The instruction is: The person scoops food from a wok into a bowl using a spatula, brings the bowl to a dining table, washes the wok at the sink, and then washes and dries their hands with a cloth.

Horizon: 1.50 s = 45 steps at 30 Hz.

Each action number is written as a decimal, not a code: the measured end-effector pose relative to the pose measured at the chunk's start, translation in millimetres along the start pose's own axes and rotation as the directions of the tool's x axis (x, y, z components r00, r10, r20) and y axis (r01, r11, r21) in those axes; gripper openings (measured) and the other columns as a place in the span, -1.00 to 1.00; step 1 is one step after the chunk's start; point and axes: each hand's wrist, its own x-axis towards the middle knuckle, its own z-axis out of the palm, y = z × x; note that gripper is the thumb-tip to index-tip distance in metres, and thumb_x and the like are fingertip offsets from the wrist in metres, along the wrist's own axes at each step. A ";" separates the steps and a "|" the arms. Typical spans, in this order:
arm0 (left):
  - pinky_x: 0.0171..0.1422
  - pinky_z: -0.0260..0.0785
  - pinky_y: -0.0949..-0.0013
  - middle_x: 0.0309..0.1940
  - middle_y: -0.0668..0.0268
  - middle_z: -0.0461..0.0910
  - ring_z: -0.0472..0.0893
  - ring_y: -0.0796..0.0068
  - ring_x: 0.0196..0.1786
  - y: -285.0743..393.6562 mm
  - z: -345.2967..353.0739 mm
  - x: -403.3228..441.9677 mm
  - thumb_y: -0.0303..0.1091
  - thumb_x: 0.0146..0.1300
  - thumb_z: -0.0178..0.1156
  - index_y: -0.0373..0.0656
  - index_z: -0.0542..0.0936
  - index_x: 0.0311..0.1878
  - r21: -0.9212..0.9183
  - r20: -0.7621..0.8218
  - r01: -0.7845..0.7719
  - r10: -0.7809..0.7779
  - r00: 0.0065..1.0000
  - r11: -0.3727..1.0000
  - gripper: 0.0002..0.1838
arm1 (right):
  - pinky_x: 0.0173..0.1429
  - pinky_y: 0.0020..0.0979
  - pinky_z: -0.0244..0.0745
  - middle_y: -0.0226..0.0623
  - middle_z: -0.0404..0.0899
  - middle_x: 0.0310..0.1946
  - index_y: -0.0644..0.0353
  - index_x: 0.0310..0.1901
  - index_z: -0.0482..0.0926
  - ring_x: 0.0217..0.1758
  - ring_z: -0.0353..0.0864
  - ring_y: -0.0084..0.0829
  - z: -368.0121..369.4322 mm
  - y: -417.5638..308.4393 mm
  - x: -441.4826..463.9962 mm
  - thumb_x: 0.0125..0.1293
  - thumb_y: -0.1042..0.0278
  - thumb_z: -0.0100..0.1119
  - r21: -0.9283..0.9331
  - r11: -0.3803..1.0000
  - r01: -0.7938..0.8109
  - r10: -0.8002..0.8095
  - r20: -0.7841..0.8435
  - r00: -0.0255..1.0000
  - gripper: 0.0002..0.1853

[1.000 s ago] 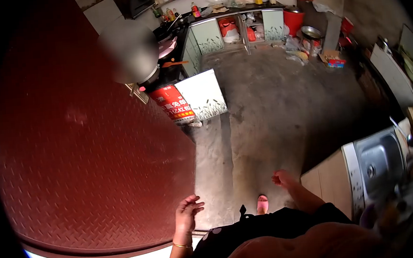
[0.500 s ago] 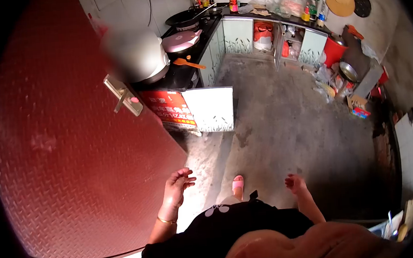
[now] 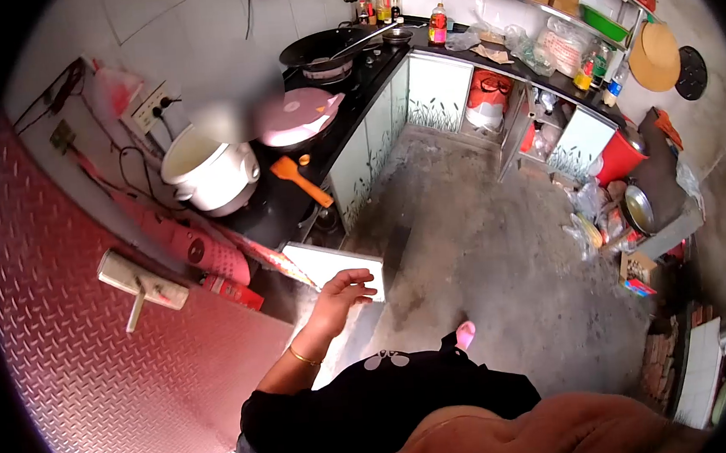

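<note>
One bare left hand (image 3: pixel 343 299) was seen at the lower centre, held open with its fingers parted and loosely bent; a thin gold-coloured bangle (image 3: pixel 303 357) was worn at the wrist. The right hand lay outside the view, so its state could not be told. A white rectangular cabinet door (image 3: pixel 332 261) was positioned nearest the left hand, swung outward below the near end of a glossy black countertop (image 3: pixel 274 220); it was partly covered by the fingers in this view, and whether it was touched could not be determined. On the countertop, a white, round, open-topped cooker (image 3: pixel 212 176) was placed beside a flat orange-brown spatula (image 3: pixel 301 180). Farther along, a round pink lidded pan (image 3: pixel 298 117) was set, its left side obscured by a grey blur, and a wide black wok (image 3: pixel 325 46) was seated behind it. At the left, a red door of raised-pattern metal (image 3: pixel 95 363) was fitted with a pale lever handle (image 3: pixel 142 282). Across the grey concrete floor (image 3: pixel 498 234), a bright red bucket (image 3: pixel 624 158) was located near a shallow round steel pan (image 3: pixel 638 209). One pink slipper (image 3: pixel 466 335) was partly visible just beyond a black garment (image 3: pixel 392 401).
</note>
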 end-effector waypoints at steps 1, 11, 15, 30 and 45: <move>-0.03 0.43 0.35 -0.08 0.15 0.51 0.57 0.32 -0.10 0.2 8.7 25.4 -0.55 0.23 -0.06 -0.33 0.42 0.03 0.006 -0.032 -0.030 0.030 0.999 1.000 -0.71 | -0.65 -0.37 -0.11 -0.38 0.01 -0.75 0.07 -0.65 0.03 -0.75 -0.07 -0.47 21.9 -20.5 17.3 0.29 0.48 -0.15 -0.014 1.000 0.005 -0.005 -0.004 1.000 -0.63; -0.12 0.46 0.36 -0.11 0.17 0.52 0.60 0.34 -0.17 65.7 96.3 198.3 -0.60 0.18 -0.10 -0.30 0.42 0.01 0.048 -0.358 -0.202 0.205 0.911 0.978 -0.69 | -0.80 -0.44 0.09 -0.38 0.25 -0.76 0.05 -0.66 0.25 -0.82 0.25 -0.49 359.9 -287.3 179.1 0.21 0.35 -0.03 -0.381 0.892 0.245 -0.049 0.457 0.888 -0.72; -0.14 0.44 0.43 -0.14 0.21 0.52 0.58 0.43 -0.21 106.3 93.2 259.0 -0.59 0.19 -0.11 -0.29 0.44 -0.03 0.111 -0.512 -0.260 0.280 0.812 0.959 -0.72 | -0.60 -0.52 0.35 -0.36 0.42 -0.63 0.10 -0.43 0.42 -0.61 0.46 -0.49 573.2 -354.5 172.0 0.15 0.36 0.02 -0.214 0.864 0.455 -0.168 0.731 0.662 -0.94; -0.11 0.33 0.44 -0.13 0.24 0.51 0.50 0.46 -0.17 269.7 -89.4 600.3 -0.50 0.16 -0.02 -0.29 0.45 0.04 0.219 -0.690 -0.461 0.470 0.551 0.860 -0.66 | -0.03 -0.38 0.37 -0.22 0.49 -0.09 0.25 0.30 0.06 -0.05 0.48 -0.40 1126.3 -337.9 -74.9 0.14 0.26 0.12 -0.168 0.710 0.684 0.060 0.982 0.178 -0.28; -0.40 0.19 0.48 -0.49 0.45 0.45 0.41 0.62 -0.45 275.4 -217.0 756.4 -0.20 0.09 0.11 -0.06 0.47 -0.46 0.160 -0.970 0.062 0.145 0.197 0.985 -0.84 | 0.35 -0.18 -0.03 -0.25 0.22 0.16 0.05 0.36 0.04 0.15 0.29 -0.39 1527.5 -245.1 -131.9 0.17 0.04 0.10 -0.043 0.895 0.444 0.034 0.999 0.029 -0.24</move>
